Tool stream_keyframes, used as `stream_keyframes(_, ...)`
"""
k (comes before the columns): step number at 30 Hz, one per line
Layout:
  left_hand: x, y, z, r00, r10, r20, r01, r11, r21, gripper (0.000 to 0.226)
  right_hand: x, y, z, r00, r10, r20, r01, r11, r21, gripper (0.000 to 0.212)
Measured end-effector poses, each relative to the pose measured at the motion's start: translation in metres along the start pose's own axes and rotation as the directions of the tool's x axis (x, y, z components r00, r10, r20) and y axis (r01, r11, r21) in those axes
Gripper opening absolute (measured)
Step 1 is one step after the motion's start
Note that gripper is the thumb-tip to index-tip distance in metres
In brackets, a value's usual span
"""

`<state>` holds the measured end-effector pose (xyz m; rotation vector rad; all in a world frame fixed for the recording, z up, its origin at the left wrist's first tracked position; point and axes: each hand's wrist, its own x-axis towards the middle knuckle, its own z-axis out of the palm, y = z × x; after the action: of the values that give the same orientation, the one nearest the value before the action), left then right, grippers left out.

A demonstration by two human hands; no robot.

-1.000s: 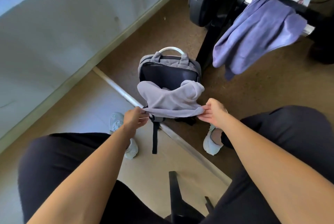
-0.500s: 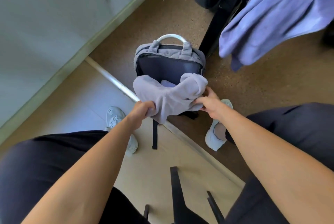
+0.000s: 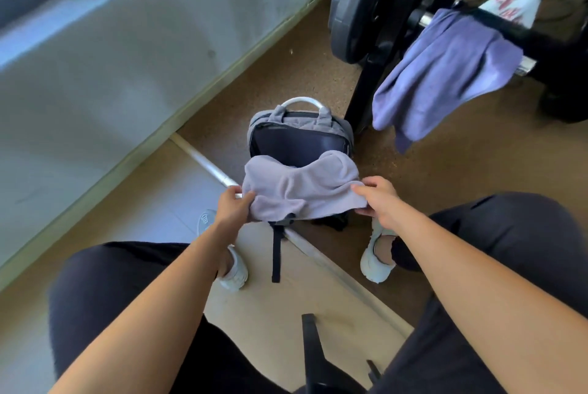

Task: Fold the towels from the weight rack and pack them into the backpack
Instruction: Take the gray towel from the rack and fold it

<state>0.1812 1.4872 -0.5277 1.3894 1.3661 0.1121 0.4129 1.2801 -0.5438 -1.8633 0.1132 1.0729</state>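
A grey backpack [image 3: 299, 126] stands open on the floor between my feet, its dark inside showing. A folded pale lilac towel [image 3: 299, 186] is stretched over the backpack's near opening. My left hand [image 3: 234, 207] grips the towel's left end and my right hand [image 3: 377, 198] pinches its right end. A purple towel [image 3: 445, 75] hangs over the bar of the black weight rack [image 3: 366, 94] at the upper right. A white towel with red print [image 3: 515, 0] lies on the rack behind it.
A big black weight plate [image 3: 353, 5] sits on the rack's steel bar. A metal floor strip [image 3: 206, 164] runs diagonally under the backpack. A grey wall [image 3: 111, 59] rises on the left. My dark-trousered knees and pale shoes frame the bag; a black bench leg [image 3: 313, 352] is below.
The towel, bunched against the backpack's mouth half a second ago, is spread wider between my hands again. The camera has tilted up, showing more of the rack.
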Motion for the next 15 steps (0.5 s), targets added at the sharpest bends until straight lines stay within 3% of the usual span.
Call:
stream_keyframes(3, -0.019, 0.027, -0.011, 0.995, 0.084, -0.056, -0.092, 0.984, -0.152, 0.026, -0.028, -0.028, -0.006, 0.992, -0.116, 0.048, 0.104, 0.975, 0.196, 0.059)
stream_keyframes(6, -0.037, 0.049, -0.020, 0.980, 0.195, -0.034, -0.197, 0.938, -0.286, 0.028, -0.062, -0.056, -0.008, 0.955, -0.237, 0.180, 0.179, 0.940, 0.289, 0.040)
stream_keyframes(9, -0.057, 0.062, -0.031, 0.967, 0.245, 0.071, -0.192, 0.882, -0.431, 0.025, -0.095, -0.077, -0.012, 0.910, -0.315, 0.269, 0.180, 0.886, 0.427, 0.026)
stream_keyframes(13, -0.073, 0.074, -0.046, 0.924, 0.338, 0.178, -0.155, 0.759, -0.633, 0.032, -0.135, -0.090, -0.028, 0.812, -0.424, 0.402, 0.089, 0.769, 0.633, 0.045)
stream_keyframes(15, -0.085, 0.073, -0.050, 0.891, 0.407, 0.199, -0.157, 0.690, -0.706, 0.045, -0.151, -0.091, -0.030, 0.751, -0.507, 0.423, 0.118, 0.734, 0.669, 0.056)
